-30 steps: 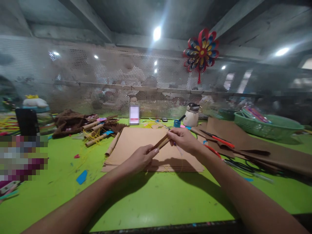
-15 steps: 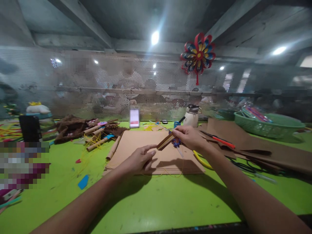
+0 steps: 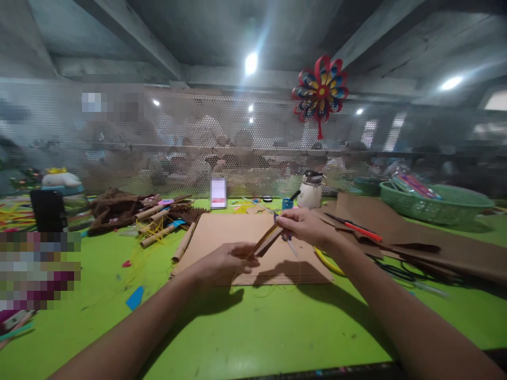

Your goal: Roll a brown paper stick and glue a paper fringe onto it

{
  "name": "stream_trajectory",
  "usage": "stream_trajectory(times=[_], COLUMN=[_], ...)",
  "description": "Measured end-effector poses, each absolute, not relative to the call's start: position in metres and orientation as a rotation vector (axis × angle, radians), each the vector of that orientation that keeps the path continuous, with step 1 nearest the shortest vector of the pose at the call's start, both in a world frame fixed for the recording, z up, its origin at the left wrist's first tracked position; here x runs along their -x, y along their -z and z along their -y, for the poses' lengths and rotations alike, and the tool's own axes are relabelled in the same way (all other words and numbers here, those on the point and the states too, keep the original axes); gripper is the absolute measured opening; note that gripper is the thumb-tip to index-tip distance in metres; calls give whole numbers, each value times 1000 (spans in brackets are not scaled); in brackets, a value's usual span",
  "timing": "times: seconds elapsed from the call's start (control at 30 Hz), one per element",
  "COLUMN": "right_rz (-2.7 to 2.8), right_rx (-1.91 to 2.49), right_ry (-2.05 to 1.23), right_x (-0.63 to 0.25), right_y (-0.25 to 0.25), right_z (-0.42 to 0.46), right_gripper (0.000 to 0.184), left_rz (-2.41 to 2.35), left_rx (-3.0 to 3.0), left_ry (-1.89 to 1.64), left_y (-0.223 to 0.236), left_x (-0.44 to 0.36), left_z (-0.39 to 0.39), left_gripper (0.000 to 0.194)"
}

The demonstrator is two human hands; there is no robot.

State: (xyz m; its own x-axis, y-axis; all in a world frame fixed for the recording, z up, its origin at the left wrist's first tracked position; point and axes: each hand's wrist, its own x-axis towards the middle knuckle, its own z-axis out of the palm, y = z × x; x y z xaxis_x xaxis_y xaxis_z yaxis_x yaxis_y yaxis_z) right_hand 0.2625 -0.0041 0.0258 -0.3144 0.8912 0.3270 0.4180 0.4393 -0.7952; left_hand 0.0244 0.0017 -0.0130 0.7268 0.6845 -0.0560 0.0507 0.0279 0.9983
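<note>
A folded strip of brown paper [image 3: 269,240], with a yellow thread along it, slants between my two hands above a stack of light brown paper sheets [image 3: 225,227]. My right hand [image 3: 303,226] pinches its upper end between thumb and fingers. At the lower end, my left hand [image 3: 232,257] has its fingers closed around the strip's edge. Partly hidden behind the strip and my right hand, a pair of scissors [image 3: 292,248] lies on the sheets, blade towards me. Loose yellow thread [image 3: 273,287] trails by the stack's near edge.
Rolled brown paper tubes [image 3: 158,235] with yellow thread lie left of the stack. To the right are a red-and-black pen-like tool [image 3: 362,230], large brown paper sheets [image 3: 459,258] and a green basket [image 3: 435,203]. A white jug [image 3: 311,191] and a phone [image 3: 218,192] stand behind.
My left hand has moved slightly right and closed its fingers on the strip's lower end, where its index finger was stretched out before. My right hand has shifted slightly down and left.
</note>
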Motion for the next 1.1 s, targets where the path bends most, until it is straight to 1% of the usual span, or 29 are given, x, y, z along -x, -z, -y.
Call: stream_trajectory(times=[0.1,0.2,0.23,0.4,0.63,0.97,1.1], right_rz=[1999,2068,2084,2114,2105,2103,2116], right_rx=[1133,1122,1108,1023,1017,1054,1075], right_ry=[-713,-728,-748,-853,-824,-876,-904], right_x=[-258,-249,-246,-230,-228,-233,-237], right_y=[-27,-26,-25,-24,-23,-26,-25], right_z=[8,13,15,25,26,23,21], right_gripper=[34,35,35,30,30,29,28], left_rz=[-527,-531,-571,-541,-629,-595,-682], left_rx=[-1370,-1272,-1252,-1261,-1361,-1272,-1401], left_ry=[-675,-717,-702,-514,-529,-503,-478], left_y=[6,0,0,8,9,11,4], left_x=[-20,-24,-27,-40,-43,-46,-48], left_z=[-7,-2,1,13,24,27,35], left_gripper=[43,37,36,45,46,53,51])
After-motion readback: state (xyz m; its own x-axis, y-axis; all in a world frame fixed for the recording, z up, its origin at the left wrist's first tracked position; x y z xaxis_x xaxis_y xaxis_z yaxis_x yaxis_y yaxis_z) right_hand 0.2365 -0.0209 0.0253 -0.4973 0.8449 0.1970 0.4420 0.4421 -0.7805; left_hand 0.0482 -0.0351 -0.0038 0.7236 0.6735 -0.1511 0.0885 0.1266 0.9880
